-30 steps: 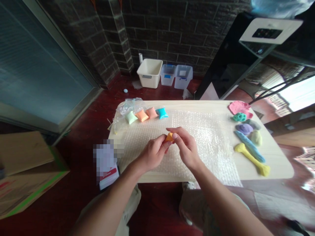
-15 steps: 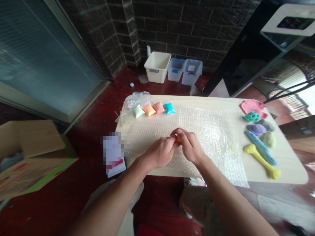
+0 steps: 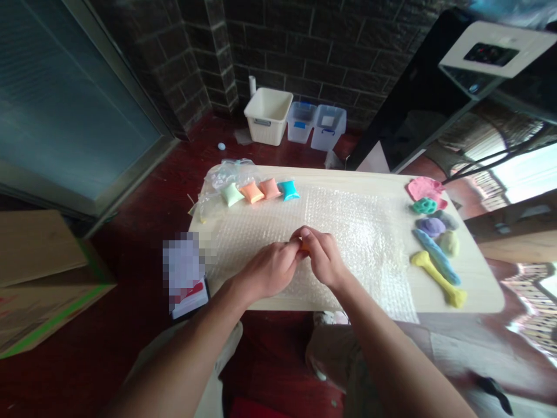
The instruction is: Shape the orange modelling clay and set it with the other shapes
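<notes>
My left hand and my right hand meet over the bubble wrap sheet on the pale wooden table. Both pinch a small orange piece of clay, which is mostly hidden between the fingers. At the table's far left lie several small clay packets: a green packet, an orange packet, a pink packet and a blue packet, next to an empty clear bag.
Shaped clay pieces lie at the table's right: a pink slab, a teal piece, a purple lump, a blue roll, a yellow roll. Plastic bins stand by the brick wall. A cardboard box sits at left.
My hands have closed together over the orange clay, so less of it shows than a second ago. They have come down slightly toward the bubble wrap. The camera view shifted.
</notes>
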The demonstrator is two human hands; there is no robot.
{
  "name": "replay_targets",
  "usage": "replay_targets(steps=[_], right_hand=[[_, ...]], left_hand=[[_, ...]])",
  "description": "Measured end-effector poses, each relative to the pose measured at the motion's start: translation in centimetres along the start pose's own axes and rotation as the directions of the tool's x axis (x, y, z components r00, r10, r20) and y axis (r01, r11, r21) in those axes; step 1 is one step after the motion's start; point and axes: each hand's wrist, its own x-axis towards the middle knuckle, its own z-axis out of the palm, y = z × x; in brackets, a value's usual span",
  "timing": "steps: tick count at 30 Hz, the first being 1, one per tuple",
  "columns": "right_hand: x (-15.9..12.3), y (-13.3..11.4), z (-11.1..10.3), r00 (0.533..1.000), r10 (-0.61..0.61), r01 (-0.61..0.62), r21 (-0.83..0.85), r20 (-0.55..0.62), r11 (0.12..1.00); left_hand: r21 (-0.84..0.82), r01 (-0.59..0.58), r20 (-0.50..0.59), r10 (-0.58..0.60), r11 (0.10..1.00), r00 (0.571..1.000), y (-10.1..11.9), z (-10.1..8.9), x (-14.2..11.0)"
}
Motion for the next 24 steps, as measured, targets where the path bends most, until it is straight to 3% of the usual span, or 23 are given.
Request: replay_targets(steps=[7, 13, 18, 24], right_hand=[[0.0, -0.5, 1.0, 0.999, -0.018, 0.012, -0.172, -0.034, 0.985], [0.1, -0.6, 1.2, 0.999, -0.01, 0.002, -0.188, -0.041, 0.982], [0.3, 0.2, 0.4, 0.999, 0.007, -0.013, -0.155, -0.044, 0.988], [0.1, 0.3, -0.1, 1.0, -0.004, 0.004, -0.003, -0.02, 1.0]], left_hand=[[0.062, 0.021, 0.006, -0.021, 0.998, 1.0, 0.0, -0.1, -0.1], [0.045, 0.035, 0.006, -0.035, 0.998, 0.999, -0.1, 0.0, -0.2], [-0.158, 0.064, -0.008, -0.066, 0.985, 0.998, -0.2, -0.2, 0.1], [-0.468, 0.11, 0.056, -0.095, 0.877, 0.994, -0.1, -0.4, 0.5]])
